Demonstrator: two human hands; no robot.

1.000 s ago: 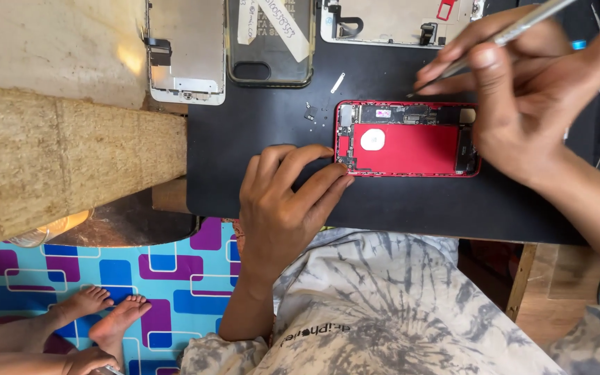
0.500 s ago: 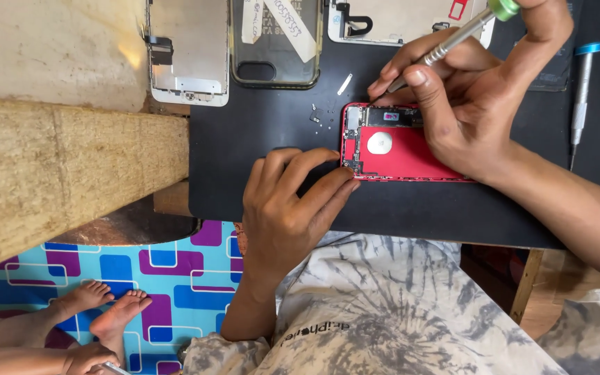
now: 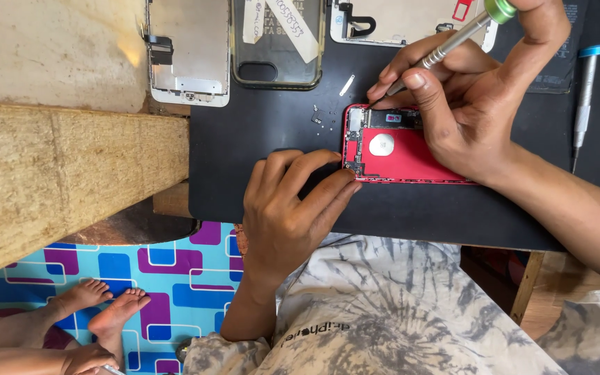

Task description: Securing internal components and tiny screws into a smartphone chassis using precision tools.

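The opened red phone housing lies flat on the black work mat, its long axis running left to right, directly under the right hand and just right of the left hand. The right hand pinches a slim silver screwdriver with a green cap, its tip angled down at the housing's upper left corner, so this hand is nearer the work. The left hand, holding nothing, presses its extended fingers against the housing's left end. A clear phone case above the left hand is the only container-like thing; it holds just 2 strips of tape.
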